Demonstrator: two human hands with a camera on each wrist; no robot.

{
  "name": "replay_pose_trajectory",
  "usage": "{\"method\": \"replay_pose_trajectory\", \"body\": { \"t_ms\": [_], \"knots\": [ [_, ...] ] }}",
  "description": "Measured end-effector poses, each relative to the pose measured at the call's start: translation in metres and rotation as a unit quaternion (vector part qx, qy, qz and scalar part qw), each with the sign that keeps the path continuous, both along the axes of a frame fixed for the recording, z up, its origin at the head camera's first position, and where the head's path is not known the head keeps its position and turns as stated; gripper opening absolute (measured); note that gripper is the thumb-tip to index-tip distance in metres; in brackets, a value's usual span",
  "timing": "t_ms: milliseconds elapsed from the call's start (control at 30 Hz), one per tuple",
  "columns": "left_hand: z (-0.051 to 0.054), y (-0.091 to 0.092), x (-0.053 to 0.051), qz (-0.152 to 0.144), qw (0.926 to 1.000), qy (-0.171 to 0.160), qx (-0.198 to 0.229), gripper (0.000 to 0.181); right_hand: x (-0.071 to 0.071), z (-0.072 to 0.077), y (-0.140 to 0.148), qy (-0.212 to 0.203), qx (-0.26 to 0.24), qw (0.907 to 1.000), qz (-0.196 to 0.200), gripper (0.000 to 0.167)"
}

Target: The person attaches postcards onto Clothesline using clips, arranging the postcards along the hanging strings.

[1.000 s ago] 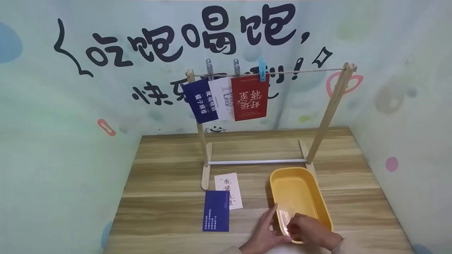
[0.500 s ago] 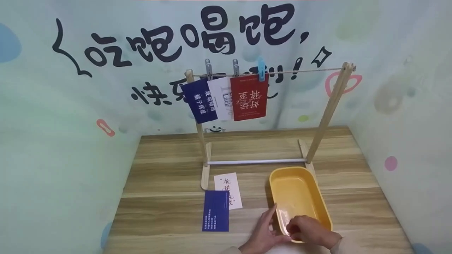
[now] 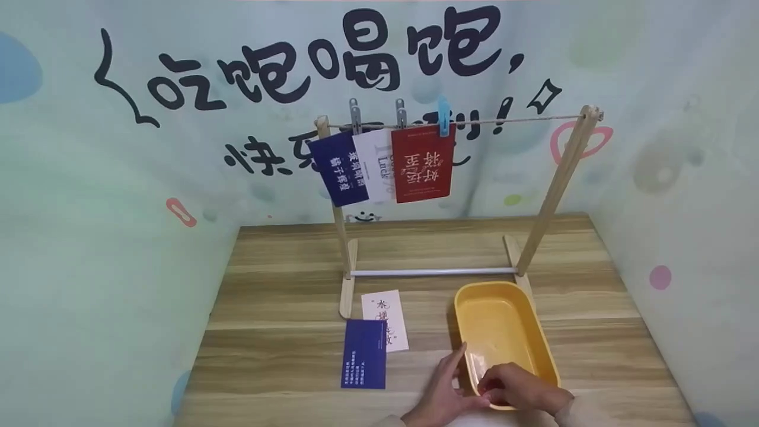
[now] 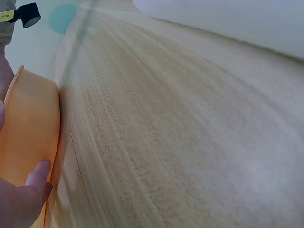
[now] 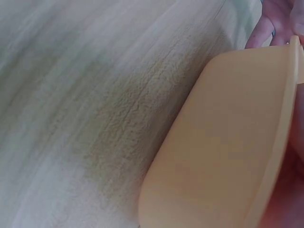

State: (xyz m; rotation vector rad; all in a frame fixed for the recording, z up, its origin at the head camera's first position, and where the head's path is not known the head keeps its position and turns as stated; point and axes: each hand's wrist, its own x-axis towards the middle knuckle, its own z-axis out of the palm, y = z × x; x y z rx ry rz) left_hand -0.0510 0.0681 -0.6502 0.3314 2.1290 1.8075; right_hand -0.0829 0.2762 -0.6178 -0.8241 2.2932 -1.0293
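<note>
In the head view, my left hand (image 3: pixel 442 388) rests against the near left corner of a yellow tray (image 3: pixel 464 291), index finger along the outer side and thumb at the near rim. My right hand (image 3: pixel 519 385) reaches inside over the near end, its fingers curled down near that same corner. Beside them lies a pale, glossy flat piece (image 3: pixel 476 363); whether they pinch it is hidden. A small reddish bit shows at the fingertips. The left wrist view shows left-hand fingers (image 4: pixel 39 175) touching the tray's outer wall (image 4: pixel 35 109). In the right wrist view, the tray wall (image 5: pixel 213 137) hides most of the right hand.
A wooden rack (image 3: pixel 554 201) stands behind, with a string across its top. Clothespins (image 3: pixel 443 117) hold a blue card (image 3: pixel 341 172), a white card (image 3: pixel 373 169) and a red card (image 3: pixel 423 166). Another blue card (image 3: pixel 364 356) overlaps a white card (image 3: pixel 394 320) on the table.
Both hands keep nearly the same place at the tray. The right fingertips have shifted slightly left, and a reddish bit shows where a whitish one was. The head view has shifted a little.
</note>
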Motion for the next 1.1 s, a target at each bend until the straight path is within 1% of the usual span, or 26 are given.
{"method": "replay_pose_trajectory", "body": {
  "t_ms": [133, 300, 433, 500, 600, 667, 767, 867, 1033, 1100],
  "knots": [
    [0.0008, -0.0003, 0.0002, 0.002, 0.9999, -0.014, 0.005, 0.107, -0.0001, -0.0030, 0.0019, -0.001, -0.010, 0.9999, 0.006, 0.009],
    [0.0004, 0.0003, 0.0004, -0.001, 0.9996, -0.028, 0.009, 0.106, -0.0007, -0.0050, 0.0040, -0.017, -0.024, 0.9995, 0.008, 0.010],
    [0.0015, 0.0010, 0.0007, 0.003, 0.9990, -0.044, 0.007, 0.106, -0.0009, -0.0051, 0.0046, -0.025, -0.017, 0.9995, 0.010, 0.010],
    [0.0027, 0.0010, 0.0007, 0.007, 0.9987, -0.050, 0.009, 0.107, -0.0009, -0.0046, 0.0044, -0.013, -0.013, 0.9996, 0.020, 0.009],
    [0.0051, 0.0008, 0.0008, 0.013, 0.9984, -0.055, 0.009, 0.107, -0.0004, -0.0046, 0.0043, 0.023, -0.022, 0.9985, 0.045, 0.007],
    [0.0063, 0.0005, 0.0008, 0.014, 0.9984, -0.054, 0.011, 0.107, 0.0003, -0.0056, 0.0047, 0.050, -0.034, 0.9962, 0.062, 0.006],
    [0.0073, 0.0003, 0.0012, 0.008, 0.9987, -0.048, 0.014, 0.107, 0.0007, -0.0070, 0.0059, 0.066, -0.048, 0.9936, 0.078, 0.006],
    [0.0067, 0.0001, 0.0020, 0.002, 0.9994, -0.033, 0.009, 0.106, 0.0002, -0.0064, 0.0071, 0.048, -0.056, 0.9936, 0.086, 0.008],
    [0.0054, 0.0008, 0.0034, 0.003, 0.9998, -0.017, -0.004, 0.105, -0.0018, -0.0030, 0.0080, -0.012, -0.054, 0.9949, 0.085, 0.013],
    [0.0053, 0.0010, 0.0038, 0.005, 0.9997, -0.023, -0.001, 0.105, -0.0023, -0.0023, 0.0082, -0.032, -0.051, 0.9948, 0.082, 0.013]
  ]
}}
